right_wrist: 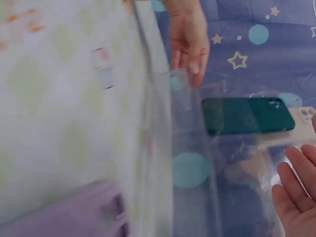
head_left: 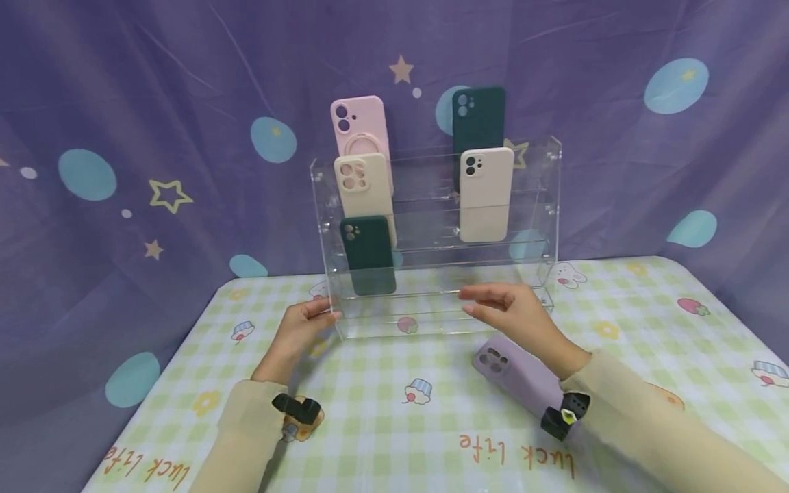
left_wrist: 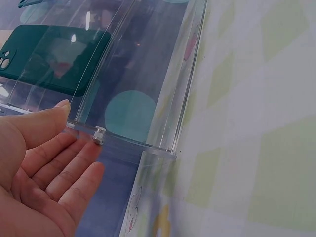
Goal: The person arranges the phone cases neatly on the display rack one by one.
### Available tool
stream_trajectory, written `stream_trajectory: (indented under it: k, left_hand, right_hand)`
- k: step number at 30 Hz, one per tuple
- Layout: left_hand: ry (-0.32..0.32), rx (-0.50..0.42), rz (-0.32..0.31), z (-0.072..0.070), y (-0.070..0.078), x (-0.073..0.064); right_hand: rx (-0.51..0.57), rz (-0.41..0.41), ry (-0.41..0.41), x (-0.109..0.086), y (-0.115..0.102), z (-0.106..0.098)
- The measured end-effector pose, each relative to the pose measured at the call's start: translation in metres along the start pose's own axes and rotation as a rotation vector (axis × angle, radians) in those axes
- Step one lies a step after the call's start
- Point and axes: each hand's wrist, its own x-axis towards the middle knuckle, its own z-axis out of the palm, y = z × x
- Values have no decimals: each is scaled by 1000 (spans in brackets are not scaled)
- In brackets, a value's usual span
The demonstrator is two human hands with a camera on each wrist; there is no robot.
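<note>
A clear acrylic display rack with several tiers stands on the table. My left hand pinches its left side panel near the bottom, thumb in front and fingers behind. My right hand is in front of the lower right tiers, fingers extended and holding nothing. On the rack's left are a pink phone case, a cream phone case and a dark green phone case, one below another. On the right, a white phone case stands below another dark green case. A purple phone case lies under my right forearm.
A green-and-white checked tablecloth with printed cupcakes, flowers and lettering covers the table. Behind the rack hangs a purple curtain printed with stars and blue ovals. A dark wrist camera is strapped over my left sleeve.
</note>
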Motion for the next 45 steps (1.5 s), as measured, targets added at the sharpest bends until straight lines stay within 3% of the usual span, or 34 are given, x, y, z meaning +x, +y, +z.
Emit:
stream_trajectory:
  k: [7, 13, 22, 34, 45]
  left_hand:
    - [2, 6, 12, 2, -2, 0]
    - [12, 0, 4, 0, -3, 2]
    - [2, 3, 3, -1, -5, 2]
    - [-21, 14, 0, -2, -4, 1]
    - [-26, 13, -3, -2, -1, 0]
  right_hand:
    - [-95, -48, -52, -31, 37, -15]
    - [-165, -3, -64, -44, 59, -22]
    - [-79, 83, -104, -49, 83, -24]
    - [-149, 105, -213, -45, 96, -19]
    - [-283, 93, -236, -48, 93, -18]
